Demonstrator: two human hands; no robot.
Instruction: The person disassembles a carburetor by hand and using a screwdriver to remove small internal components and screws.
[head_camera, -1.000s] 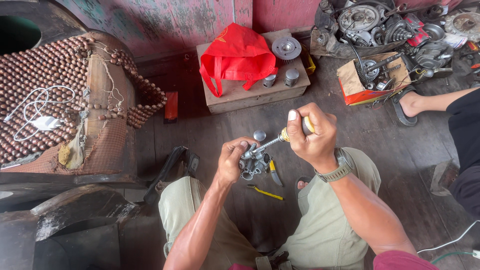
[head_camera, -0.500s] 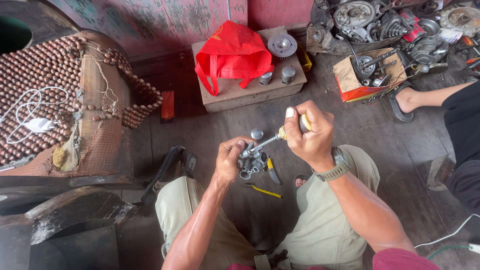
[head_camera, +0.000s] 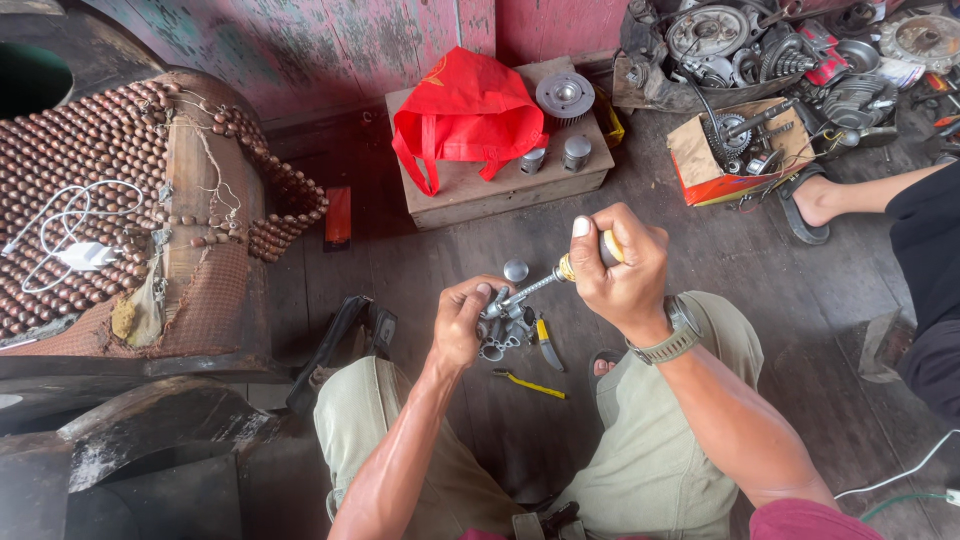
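Observation:
My left hand (head_camera: 462, 322) grips a small grey metal engine part (head_camera: 505, 326) between my knees. My right hand (head_camera: 618, 262) is closed around the yellow handle of a screwdriver (head_camera: 560, 272), whose metal shaft slants down left with its tip on the part. A watch sits on my right wrist. A small round metal cap (head_camera: 516, 270) lies on the floor just beyond the part.
A yellow-handled tool (head_camera: 528, 383) and a small blade-like tool (head_camera: 547, 342) lie on the plank floor below my hands. A wooden box (head_camera: 500, 190) carries a red bag (head_camera: 463, 108) and metal parts. Engine pieces (head_camera: 760, 50) are heaped at the back right. Another person's sandalled foot (head_camera: 812, 203) reaches in at right. A beaded seat cover (head_camera: 90, 200) lies at left.
The view has shifted slightly; both hands stay on the part and screwdriver, with the right hand turned a little on the handle.

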